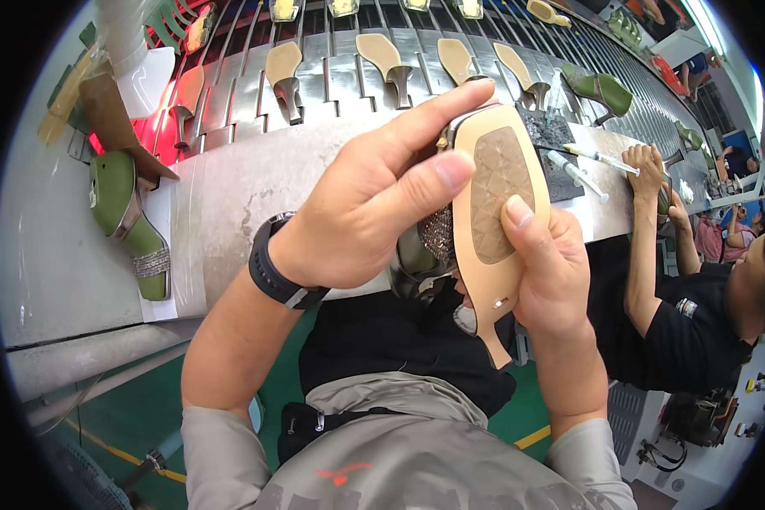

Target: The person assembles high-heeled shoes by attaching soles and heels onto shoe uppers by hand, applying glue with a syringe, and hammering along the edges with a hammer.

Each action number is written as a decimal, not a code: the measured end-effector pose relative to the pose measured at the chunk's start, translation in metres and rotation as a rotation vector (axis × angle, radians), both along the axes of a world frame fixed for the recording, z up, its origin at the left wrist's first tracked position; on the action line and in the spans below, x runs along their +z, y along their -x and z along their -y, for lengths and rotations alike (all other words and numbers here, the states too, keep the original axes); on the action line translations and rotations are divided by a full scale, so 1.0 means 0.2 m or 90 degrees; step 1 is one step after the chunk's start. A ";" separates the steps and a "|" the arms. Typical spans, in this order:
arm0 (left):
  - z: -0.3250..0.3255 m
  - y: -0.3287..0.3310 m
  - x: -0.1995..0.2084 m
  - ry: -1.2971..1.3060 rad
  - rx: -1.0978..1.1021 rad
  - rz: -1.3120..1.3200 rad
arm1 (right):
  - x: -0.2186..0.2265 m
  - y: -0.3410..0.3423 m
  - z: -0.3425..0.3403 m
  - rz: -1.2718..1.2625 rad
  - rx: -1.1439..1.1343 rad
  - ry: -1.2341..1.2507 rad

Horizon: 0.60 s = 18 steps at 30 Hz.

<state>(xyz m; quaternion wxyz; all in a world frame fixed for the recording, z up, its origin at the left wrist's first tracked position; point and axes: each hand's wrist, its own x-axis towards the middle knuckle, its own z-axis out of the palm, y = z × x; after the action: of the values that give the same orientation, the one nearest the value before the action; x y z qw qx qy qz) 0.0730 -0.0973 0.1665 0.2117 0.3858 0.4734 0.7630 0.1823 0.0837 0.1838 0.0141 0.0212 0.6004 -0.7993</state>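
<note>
Both my hands hold a sandal, its tan sole [463, 221] turned toward me with a quilted brown patch in the forefoot. The sole tapers to a narrow tail at its lower end. My left hand [348, 212] is closed around the toe end from the left, its thumb near the sole's edge and its index finger stretched along the tip. From the right, my right hand [557, 272] grips the middle, thumb flat on the patch. Behind the sole, partly covered, show a glittery strap [436, 235] and a green part. My right fingers are mostly hidden behind the sandal.
A green sandal [115, 200] stands at the left of the bench. Several tan soles with heels [378, 55] lie along the slatted conveyor ahead. Syringes [580, 176] rest by a dark pad [561, 136]. At the right a co-worker [688, 314] handles another shoe.
</note>
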 end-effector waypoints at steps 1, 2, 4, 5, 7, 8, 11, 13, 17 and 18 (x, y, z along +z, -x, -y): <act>0.00 -0.02 0.01 -0.005 -0.010 0.022 | 0.01 -0.01 0.00 -0.003 -0.002 0.001; 0.01 -0.03 0.02 -0.004 -0.009 0.017 | 0.01 -0.01 0.01 0.012 -0.001 -0.019; 0.03 -0.07 0.02 -0.001 -0.008 0.027 | 0.03 -0.03 0.03 0.022 0.000 -0.036; 0.05 -0.11 0.06 0.002 0.006 0.070 | 0.04 -0.04 0.06 0.027 -0.009 -0.061; 0.07 -0.16 0.06 -0.014 0.053 0.096 | 0.02 -0.09 0.08 0.020 0.003 -0.053; 0.10 -0.20 0.07 -0.024 0.079 0.124 | 0.00 -0.12 0.09 -0.010 0.003 -0.083; 0.20 -0.31 0.11 0.010 0.148 0.132 | -0.10 -0.19 0.11 -0.173 0.056 -0.186; 0.26 -0.38 0.13 0.045 0.189 0.101 | -0.09 -0.21 0.18 -0.257 0.035 -0.293; 0.40 -0.43 0.17 0.105 0.245 0.066 | -0.07 -0.21 0.31 -0.282 0.080 -0.298; 0.42 -0.44 0.16 0.116 0.254 0.066 | -0.06 -0.20 0.33 -0.283 0.086 -0.284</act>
<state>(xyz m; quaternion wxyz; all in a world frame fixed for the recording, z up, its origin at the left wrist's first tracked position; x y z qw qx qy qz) 0.1600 -0.1805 0.1988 0.1148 0.2238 0.5959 0.7626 0.2219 0.0181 0.1722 -0.0693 -0.1913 0.7495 -0.6300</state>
